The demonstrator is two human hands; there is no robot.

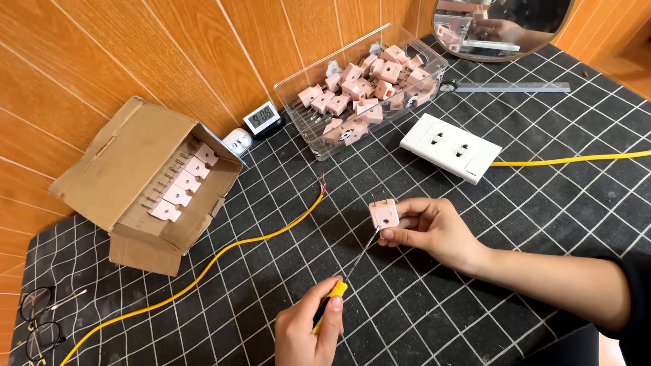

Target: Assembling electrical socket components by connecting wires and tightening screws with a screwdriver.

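My right hand (430, 229) pinches a small pink plug (384, 213) with two metal prongs pointing up, held just above the black gridded mat (475, 285). My left hand (308, 329) grips a screwdriver (352, 268) by its yellow and blue handle. The thin shaft slants up and to the right, and its tip meets the underside of the plug. A yellow cable (237, 247) with bared wire ends lies on the mat to the left of the plug.
A clear plastic bin (302, 118) holds several pink plugs at the back. A cardboard box (129, 176) on its side holds a row of the same plugs. A white double socket plate (451, 147), a small digital clock (262, 118), a metal ruler (515, 87), a round mirror (502, 30) and eyeglasses (37, 318) lie around.
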